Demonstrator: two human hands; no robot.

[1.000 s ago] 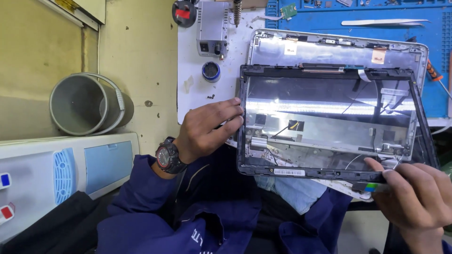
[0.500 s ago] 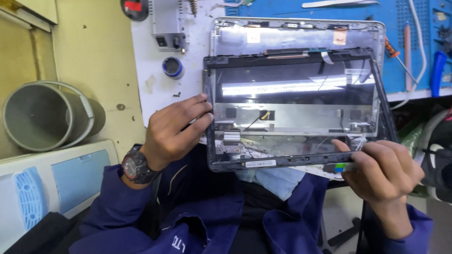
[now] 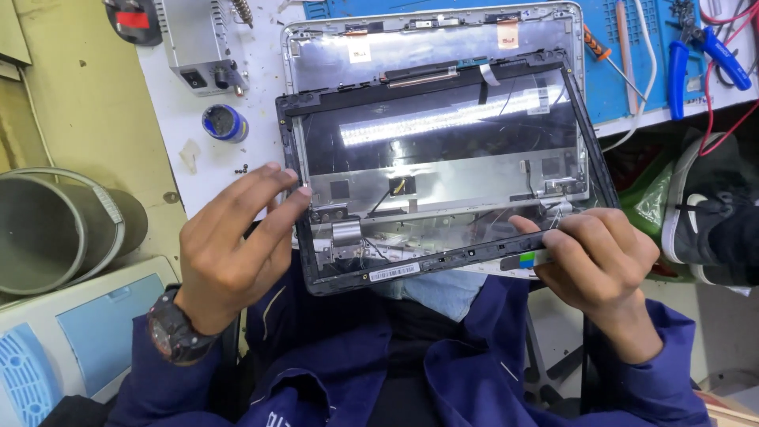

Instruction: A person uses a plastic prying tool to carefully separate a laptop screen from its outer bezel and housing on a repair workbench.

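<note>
Hands on a laptop screen assembly [image 3: 443, 166], held tilted over the lap at the bench [image 3: 178, 134] edge. Left hand [image 3: 229, 253] spread, fingertips [image 3: 296, 190] pressing the black bezel [image 3: 288, 150] at its left side, near the lower-left hinge [image 3: 345, 233]. Right hand [image 3: 593, 257] curled narrow around the bezel's bottom strip, right of centre, thumb on top, pinching it. Cannot tell whether a tool sits under those fingers.

Behind the assembly, a silver lid shell [image 3: 427, 39] lies flat on the bench. Thin wires [image 3: 379, 202] run across the bare panel back. Loose screws [image 3: 237, 168] lie on the white surface, just beside a small blue tin [image 3: 224, 123]. Screwdriver [image 3: 605, 51] and blue pliers [image 3: 700, 47] lie on the blue mat [image 3: 640, 71], well apart from the hands.

Judgement on handling: the bezel looks thin and clipped on. Best worked along the edge bit by bit, left fingers steadying the frame while the right lifts gently. Keep pull clear of the wires and hinge. Avoid flexing the panel; support it from below. Mind the screws.
</note>
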